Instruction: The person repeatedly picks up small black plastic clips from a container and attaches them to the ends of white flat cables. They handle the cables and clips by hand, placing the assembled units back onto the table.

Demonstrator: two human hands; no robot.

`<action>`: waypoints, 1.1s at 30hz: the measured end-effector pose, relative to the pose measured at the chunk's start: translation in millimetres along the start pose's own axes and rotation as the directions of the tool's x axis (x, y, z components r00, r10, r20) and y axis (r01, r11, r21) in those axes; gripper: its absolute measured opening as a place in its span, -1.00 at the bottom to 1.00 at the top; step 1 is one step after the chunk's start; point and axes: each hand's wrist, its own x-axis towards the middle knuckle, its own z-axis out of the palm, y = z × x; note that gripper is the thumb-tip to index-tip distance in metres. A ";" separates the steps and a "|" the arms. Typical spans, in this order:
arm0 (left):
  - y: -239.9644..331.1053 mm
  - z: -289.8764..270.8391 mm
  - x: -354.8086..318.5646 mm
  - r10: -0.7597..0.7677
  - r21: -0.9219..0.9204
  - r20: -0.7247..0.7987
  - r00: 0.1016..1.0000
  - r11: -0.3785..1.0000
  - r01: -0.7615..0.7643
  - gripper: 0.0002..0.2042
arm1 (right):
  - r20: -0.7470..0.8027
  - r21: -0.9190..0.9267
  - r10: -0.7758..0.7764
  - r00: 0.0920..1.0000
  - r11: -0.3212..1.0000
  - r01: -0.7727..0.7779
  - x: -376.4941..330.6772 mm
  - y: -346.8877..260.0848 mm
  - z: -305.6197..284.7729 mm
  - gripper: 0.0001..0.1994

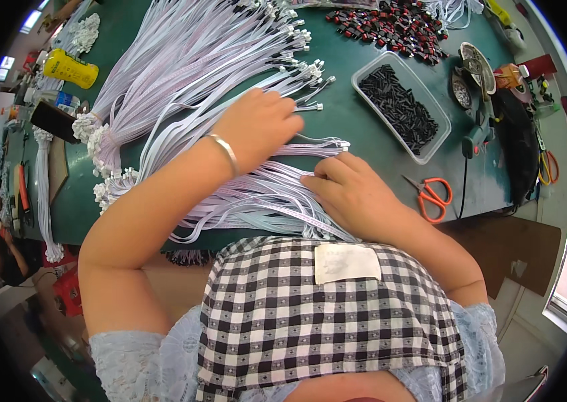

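Long white flat cables (183, 74) with small plug ends lie fanned across the green table in front of me. A nearer bundle of the same cables (250, 201) stretches under my hands toward the apron. My left hand (257, 127), a silver bangle at its wrist, is over the middle of the cables with its fingers curled. What lies inside those fingers is hidden. At the right end of the nearer bundle, my right hand (354, 191) has its thumb and fingers closed on the cables. A few plug ends (344, 145) stick out just above it.
To the right stand a clear plastic box (419, 158) of short black pieces and orange-handled scissors (435, 199). A green hot glue gun (478, 137) lies beyond them, its cord hanging down. Red-and-black parts (391, 30) are heaped at the back. A yellow bottle (70, 68) lies far left.
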 end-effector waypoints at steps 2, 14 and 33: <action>8.2 4.7 18.3 0.036 -0.007 0.048 0.998 0.999 -0.036 -0.87 | 0.000 0.007 0.023 1.000 1.000 -0.023 1.9 2.9 1.5 -0.73; 29.5 -6.8 27.6 -0.383 -0.818 0.551 0.741 -0.073 0.571 -0.85 | -0.294 -0.196 0.296 0.909 0.912 -0.361 -6.4 97.4 -70.5 -0.83; 44.1 -18.6 24.3 -0.352 -0.849 0.356 0.865 0.264 0.457 -0.89 | 0.085 0.691 0.465 0.881 0.609 -0.388 13.3 30.2 -51.7 -0.89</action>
